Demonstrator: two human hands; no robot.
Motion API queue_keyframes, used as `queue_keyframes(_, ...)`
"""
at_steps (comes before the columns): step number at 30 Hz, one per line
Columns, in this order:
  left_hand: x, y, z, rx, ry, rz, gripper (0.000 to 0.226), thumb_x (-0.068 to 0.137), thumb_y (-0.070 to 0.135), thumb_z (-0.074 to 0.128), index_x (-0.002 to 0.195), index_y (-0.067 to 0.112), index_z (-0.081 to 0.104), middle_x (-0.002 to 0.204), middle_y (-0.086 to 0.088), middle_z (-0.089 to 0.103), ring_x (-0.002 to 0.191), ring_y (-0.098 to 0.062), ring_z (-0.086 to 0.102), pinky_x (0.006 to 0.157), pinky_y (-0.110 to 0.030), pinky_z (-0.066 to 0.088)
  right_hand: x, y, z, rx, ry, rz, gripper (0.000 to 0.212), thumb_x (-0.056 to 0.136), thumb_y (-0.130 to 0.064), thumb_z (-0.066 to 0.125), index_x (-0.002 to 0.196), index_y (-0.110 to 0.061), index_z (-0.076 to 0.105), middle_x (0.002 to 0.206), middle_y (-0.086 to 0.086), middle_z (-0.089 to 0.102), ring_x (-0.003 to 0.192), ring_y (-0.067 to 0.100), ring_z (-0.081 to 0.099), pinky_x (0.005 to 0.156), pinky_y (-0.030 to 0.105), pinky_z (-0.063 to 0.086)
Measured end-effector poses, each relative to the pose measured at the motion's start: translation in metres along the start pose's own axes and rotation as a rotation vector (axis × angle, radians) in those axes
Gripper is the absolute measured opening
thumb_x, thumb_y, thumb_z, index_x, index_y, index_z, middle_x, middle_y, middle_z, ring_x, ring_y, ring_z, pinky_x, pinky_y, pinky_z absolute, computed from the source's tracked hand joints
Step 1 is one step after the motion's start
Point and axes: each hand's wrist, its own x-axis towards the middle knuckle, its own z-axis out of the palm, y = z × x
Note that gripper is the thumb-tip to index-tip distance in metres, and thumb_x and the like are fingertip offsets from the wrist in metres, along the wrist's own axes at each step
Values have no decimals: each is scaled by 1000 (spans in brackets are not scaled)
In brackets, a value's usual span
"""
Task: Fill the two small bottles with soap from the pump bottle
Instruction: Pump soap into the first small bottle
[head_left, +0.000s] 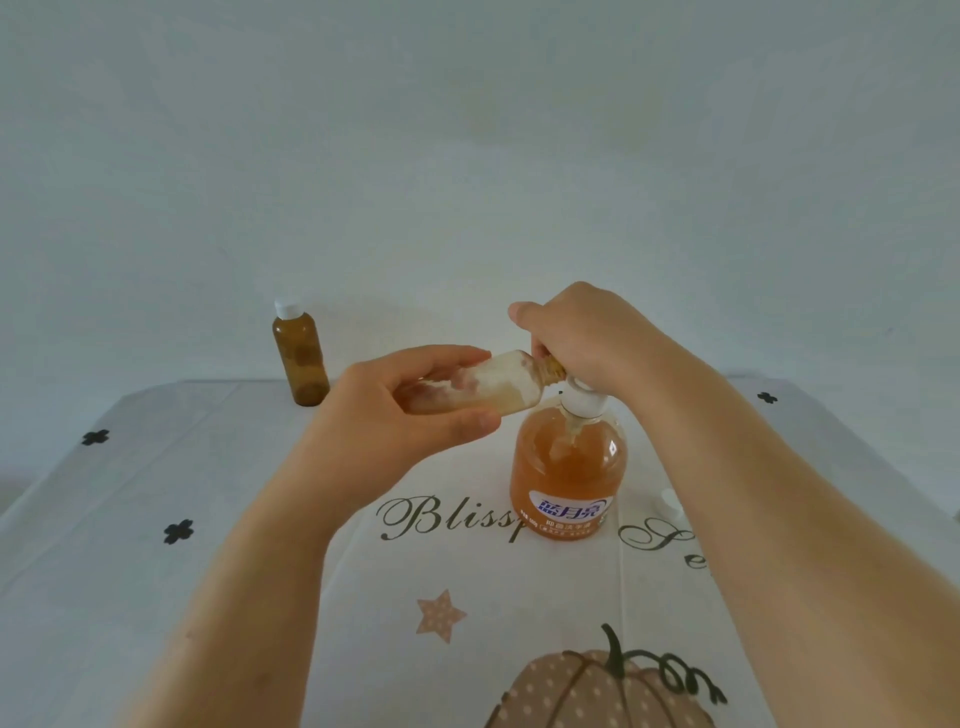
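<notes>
A pale wall (467, 156) fills the far half of the view. Below it lies the table (208, 519), covered by a white cloth printed with script lettering, black crosses, a dotted star and a pumpkin at the near edge.

The pump bottle (569, 467) stands upright near the middle of the table, just right of centre. It is clear and mostly full of orange soap, with a blue and white label facing the near side. Its white pump head (579, 400) sits at the top.

The right hand (576, 338) is on top of that pump head, fingers curled down over it and the thumb sticking out to the left. The left hand (395, 410) is wrapped round one small bottle (483, 387), thumb on the near side and fingers on the far side. This bottle is held in the air, tipped almost flat. Its open mouth points right and meets the pump's spout under the right hand; pale soap smears its inside.

The second small bottle (300, 358), amber with a white cap, stands upright at the far left of the table, well apart from the hands.

A small white cap (670, 503) lies on the table right of the pump bottle, partly hidden by the right forearm.
</notes>
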Motion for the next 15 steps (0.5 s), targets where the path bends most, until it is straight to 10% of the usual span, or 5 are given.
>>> queue_keyframes(15, -3, 5, 1, -27, 35, 34, 39, 68, 29, 82, 101, 44, 69, 96, 18, 72, 83, -2, 69, 75, -12, 54, -6, -8, -8, 34, 24, 12, 53, 100, -51, 43, 96, -5, 71, 71, 3, 62, 66, 22, 58, 72, 35, 48)
